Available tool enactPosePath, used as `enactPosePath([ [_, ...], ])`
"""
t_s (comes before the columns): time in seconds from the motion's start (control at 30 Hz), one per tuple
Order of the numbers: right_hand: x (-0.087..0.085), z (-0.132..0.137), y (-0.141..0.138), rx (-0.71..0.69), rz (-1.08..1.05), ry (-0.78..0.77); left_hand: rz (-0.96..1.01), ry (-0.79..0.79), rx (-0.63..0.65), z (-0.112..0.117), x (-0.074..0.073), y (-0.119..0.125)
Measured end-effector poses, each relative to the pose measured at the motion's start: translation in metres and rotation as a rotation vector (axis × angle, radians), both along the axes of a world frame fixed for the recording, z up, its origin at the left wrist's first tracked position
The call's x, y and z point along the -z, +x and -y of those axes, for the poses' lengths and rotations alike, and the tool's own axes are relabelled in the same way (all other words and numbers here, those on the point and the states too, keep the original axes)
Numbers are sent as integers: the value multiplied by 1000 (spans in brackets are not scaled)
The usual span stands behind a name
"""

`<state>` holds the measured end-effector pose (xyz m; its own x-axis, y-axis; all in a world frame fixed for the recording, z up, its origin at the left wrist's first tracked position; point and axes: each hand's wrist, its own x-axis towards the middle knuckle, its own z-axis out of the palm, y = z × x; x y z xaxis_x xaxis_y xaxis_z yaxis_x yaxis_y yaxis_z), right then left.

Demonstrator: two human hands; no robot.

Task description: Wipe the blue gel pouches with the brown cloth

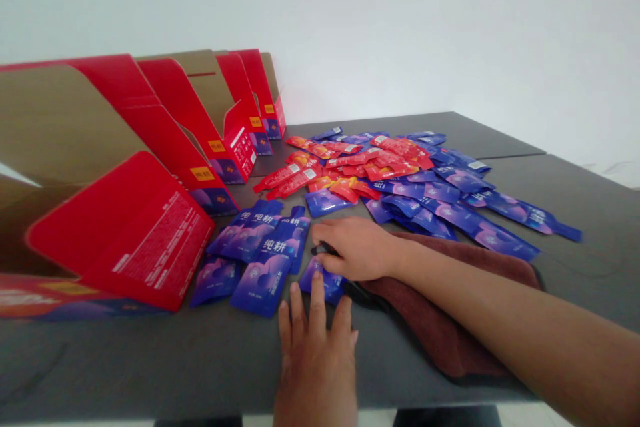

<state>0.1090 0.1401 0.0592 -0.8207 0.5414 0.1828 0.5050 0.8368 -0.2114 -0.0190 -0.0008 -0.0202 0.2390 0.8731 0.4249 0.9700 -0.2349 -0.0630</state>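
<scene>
My right hand reaches in from the right, curled over a small black object whose shape is partly hidden by the fingers. My left hand lies flat on the grey table, fingers apart, with a fingertip on a blue-purple sachet. Several more blue sachets lie just left of my hands, some overlapping. Behind them spreads a loose heap of red sachets mixed with blue ones.
Several red cardboard display boxes stand in a row along the table's left side, the nearest one large and partly cut off by the frame. A folded brown towel lies under my right forearm. A white wall rises behind the table.
</scene>
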Motion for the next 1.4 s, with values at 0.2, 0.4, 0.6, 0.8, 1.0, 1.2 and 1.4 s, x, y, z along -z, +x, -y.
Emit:
enactPosePath([
  [0.2, -1, 0, -1, 2, 4, -3, -15, 5, -1, 0, -1, -1],
  [0.4, -1, 0, 0, 4, 10, -11, -6, 0, -4, -1, 0, -1],
  [0.6, -1, 1, 0, 0, 10, -12, -4, -14, -9, 0, 1, 0],
  [0.8, -1, 0, 0, -4, 0, -2, -18, -1, -32, 0, 1, 1],
  [1.0, -1, -1, 0, -4, -6, -3, -12, 6, -14, 1, 1, -1],
  [1.2, -1, 0, 0, 2, 4, -2, -14, 4, -13, 1, 3, -1],
  [1.4, -2, 1, 0, 5, 24, -10, 15, -45, -22, 0, 2, -1],
])
